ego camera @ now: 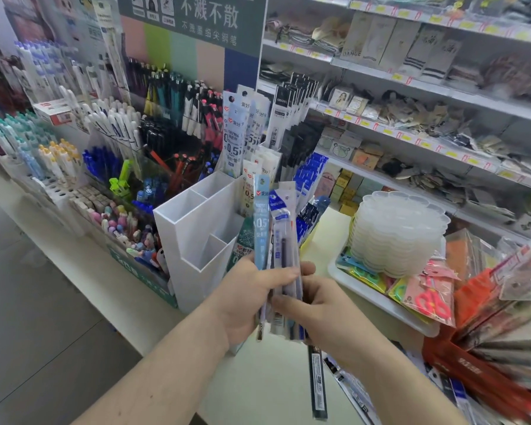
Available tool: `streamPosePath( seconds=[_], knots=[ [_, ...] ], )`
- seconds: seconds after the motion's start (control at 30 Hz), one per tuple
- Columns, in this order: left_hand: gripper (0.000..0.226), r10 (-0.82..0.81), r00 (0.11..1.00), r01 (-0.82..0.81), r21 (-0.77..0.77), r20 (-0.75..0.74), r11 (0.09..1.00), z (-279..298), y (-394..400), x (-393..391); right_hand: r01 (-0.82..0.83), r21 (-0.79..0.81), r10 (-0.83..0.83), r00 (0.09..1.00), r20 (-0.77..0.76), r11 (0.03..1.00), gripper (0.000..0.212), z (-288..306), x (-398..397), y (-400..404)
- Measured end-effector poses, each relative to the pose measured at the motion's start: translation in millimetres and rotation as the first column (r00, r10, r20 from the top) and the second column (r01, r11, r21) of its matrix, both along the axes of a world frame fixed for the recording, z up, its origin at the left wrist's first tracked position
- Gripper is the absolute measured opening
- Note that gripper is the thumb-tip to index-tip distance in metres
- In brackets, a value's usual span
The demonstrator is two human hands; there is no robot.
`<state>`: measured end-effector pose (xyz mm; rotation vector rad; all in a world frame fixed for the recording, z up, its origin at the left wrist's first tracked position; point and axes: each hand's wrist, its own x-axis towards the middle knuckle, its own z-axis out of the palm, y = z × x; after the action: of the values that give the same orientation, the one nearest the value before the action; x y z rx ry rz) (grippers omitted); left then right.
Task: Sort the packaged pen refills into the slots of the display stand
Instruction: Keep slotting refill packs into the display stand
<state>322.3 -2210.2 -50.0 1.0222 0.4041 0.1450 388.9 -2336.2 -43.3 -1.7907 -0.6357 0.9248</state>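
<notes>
Two bare forearms are seen; no sleeve reaches either wrist, and the left hand (246, 299) and right hand (316, 308) appear ungloved.

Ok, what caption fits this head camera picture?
Both hands hold packaged pen refills beside a white display stand.

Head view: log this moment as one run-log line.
left hand: grips refill packs | right hand: pinches same bundle | white display stand: front slots empty, back slots stocked | phase: sorting, none being inserted
</notes>
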Motion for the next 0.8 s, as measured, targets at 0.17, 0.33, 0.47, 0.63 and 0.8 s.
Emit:
streamPosePath(
  seconds=[0.17,0.33,0.47,0.63,0.8],
  knots=[
    [0.018,0.054,0.998,-0.054,0.006,-0.013,0.999,-3,4,2,-0.002,-0.220,0.035,0.989,0.147,0.975,0.029,22,21,-15],
    [0.035,0.032,0.999,-0.028,0.172,-0.019,0.985,-9,2,4,0.309,0.112,-0.328,0.880,0.344,0.945,0.034,24,32,1],
    [0.038,-0.006,1.000,0.005,0.230,0.004,0.973,-12,1,5,0.265,0.171,-0.306,0.906,0.292,0.949,0.019,18,28,17],
    [0.055,0.003,1.000,-0.003,0.075,0.011,0.997,-10,8,-1,0.273,0.285,-0.293,0.956,0.028,0.919,0.007,9,34,10],
    [0.051,0.120,0.992,-0.113,0.146,-0.046,0.983,-6,16,-2,0.454,0.362,-0.421,0.891,-0.170,0.814,0.011,10,44,3]
  ],
)
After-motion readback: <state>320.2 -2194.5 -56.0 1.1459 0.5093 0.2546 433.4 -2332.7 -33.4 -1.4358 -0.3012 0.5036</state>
